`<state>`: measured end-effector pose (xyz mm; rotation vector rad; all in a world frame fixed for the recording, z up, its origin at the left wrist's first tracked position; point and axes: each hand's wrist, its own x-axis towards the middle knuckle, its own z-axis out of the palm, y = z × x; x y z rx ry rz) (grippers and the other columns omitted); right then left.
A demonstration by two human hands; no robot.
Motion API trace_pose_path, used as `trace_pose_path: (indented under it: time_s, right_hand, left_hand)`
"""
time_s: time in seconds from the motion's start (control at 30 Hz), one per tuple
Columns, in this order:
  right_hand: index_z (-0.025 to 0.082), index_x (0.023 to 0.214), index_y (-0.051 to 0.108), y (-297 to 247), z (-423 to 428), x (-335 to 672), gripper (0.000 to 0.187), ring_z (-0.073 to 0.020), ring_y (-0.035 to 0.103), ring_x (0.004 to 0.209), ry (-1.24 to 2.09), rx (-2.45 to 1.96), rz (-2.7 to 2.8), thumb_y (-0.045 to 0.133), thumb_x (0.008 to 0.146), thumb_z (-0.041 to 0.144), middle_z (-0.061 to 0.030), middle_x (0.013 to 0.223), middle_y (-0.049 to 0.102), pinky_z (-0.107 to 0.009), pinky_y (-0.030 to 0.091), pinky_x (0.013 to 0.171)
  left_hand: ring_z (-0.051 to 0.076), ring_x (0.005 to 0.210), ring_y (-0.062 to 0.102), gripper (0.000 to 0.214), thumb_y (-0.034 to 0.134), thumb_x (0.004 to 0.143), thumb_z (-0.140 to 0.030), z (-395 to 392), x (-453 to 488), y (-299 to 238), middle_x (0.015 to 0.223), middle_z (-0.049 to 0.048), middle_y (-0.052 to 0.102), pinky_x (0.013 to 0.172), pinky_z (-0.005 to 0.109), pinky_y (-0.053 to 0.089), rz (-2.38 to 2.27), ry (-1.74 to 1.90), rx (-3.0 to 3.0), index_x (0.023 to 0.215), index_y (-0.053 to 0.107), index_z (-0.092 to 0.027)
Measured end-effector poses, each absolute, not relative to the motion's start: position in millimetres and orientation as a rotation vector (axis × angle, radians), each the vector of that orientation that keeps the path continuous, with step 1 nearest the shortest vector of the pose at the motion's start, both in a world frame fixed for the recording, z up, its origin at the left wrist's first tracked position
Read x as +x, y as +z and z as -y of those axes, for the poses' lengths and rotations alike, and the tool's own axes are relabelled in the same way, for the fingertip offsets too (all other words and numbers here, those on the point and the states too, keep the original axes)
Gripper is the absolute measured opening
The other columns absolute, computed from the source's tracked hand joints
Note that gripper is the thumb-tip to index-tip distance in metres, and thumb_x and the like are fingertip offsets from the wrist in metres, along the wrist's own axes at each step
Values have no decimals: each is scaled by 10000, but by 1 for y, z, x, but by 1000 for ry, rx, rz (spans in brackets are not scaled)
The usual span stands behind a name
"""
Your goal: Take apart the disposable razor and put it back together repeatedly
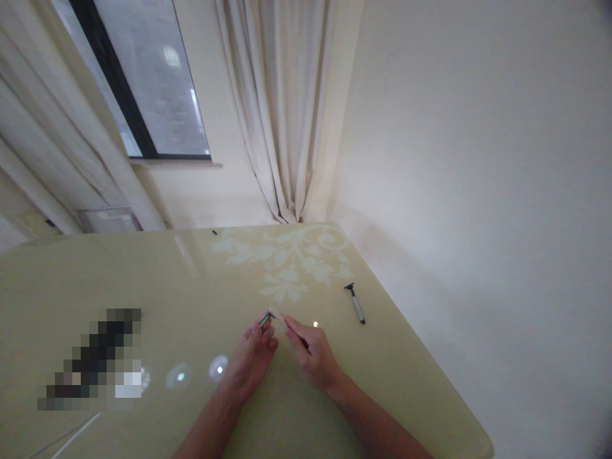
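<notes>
My left hand (251, 360) and my right hand (313, 354) meet over the glossy yellow-green table (143, 280). Between their fingertips is a small slim object (271, 316), partly metallic and partly pale; I cannot tell what it is. My left hand pinches its metallic end. My right hand grips its pale end, and a dark part shows under that hand's fingers. A razor (356, 303) with a dark head and a light handle lies on the table to the right of my hands, near the table's right edge.
A pale floral pattern (287, 261) marks the table's far right corner. A blurred-out patch (95, 360) lies on the table at the left. Curtains (280, 108) and a window (148, 83) stand behind the table; a plain wall (478, 191) runs along the right.
</notes>
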<state>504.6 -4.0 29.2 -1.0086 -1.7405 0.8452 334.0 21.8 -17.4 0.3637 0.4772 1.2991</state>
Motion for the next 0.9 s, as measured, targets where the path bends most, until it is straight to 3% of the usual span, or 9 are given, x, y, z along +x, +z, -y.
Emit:
trace_pose_path:
  time_s: [0.23, 0.37, 0.5, 0.63, 0.8, 0.9]
  right_hand:
    - [211, 1436, 673, 30, 5, 504, 437, -244, 781, 1004, 851, -953, 1782, 498, 1075, 386, -104, 1208, 795, -334, 607, 926]
    - [176, 1411, 692, 28, 4, 505, 443, -244, 788, 913, 841, -1023, 1727, 498, 1076, 390, -98, 1078, 824, -334, 621, 870]
    - [185, 1428, 677, 28, 5, 504, 439, -229, 777, 945, 867, -957, 1789, 503, 1074, 376, -106, 1169, 804, -325, 605, 894]
    - [158, 1401, 698, 29, 5, 503, 456, -225, 765, 838, 850, -1039, 1719, 492, 1075, 402, -119, 1126, 811, -329, 609, 818]
    - [176, 1406, 698, 32, 7, 501, 460, -220, 741, 822, 920, -989, 1750, 493, 1072, 418, -101, 1061, 816, -330, 597, 824]
    - [162, 1406, 697, 31, 6, 501, 480, -202, 699, 704, 886, -1067, 1703, 490, 1071, 436, -90, 951, 813, -317, 590, 733]
  left_hand:
    - [91, 686, 532, 434, 949, 733, -392, -20, 334, -14, 805, -19, 621, 668, 238, 472, -515, 1248, 384, 1084, 790, -193]
    - [58, 617, 458, 437, 967, 701, -406, -20, 336, -13, 795, -39, 595, 627, 222, 449, -500, 1295, 379, 1025, 787, -174]
    - [82, 662, 500, 513, 971, 687, -426, -19, 337, -10, 762, -38, 580, 655, 230, 465, -522, 1236, 372, 1100, 782, -186]
    - [58, 627, 459, 442, 969, 692, -416, -18, 336, -9, 821, -34, 604, 635, 225, 455, -503, 1290, 379, 1005, 784, -164]
    - [104, 698, 546, 529, 980, 675, -412, -19, 337, -11, 779, -19, 627, 679, 241, 478, -526, 1253, 367, 1113, 785, -189]
    - [70, 644, 491, 455, 982, 671, -407, -19, 337, -10, 831, -19, 635, 646, 230, 460, -498, 1289, 377, 1013, 792, -173]
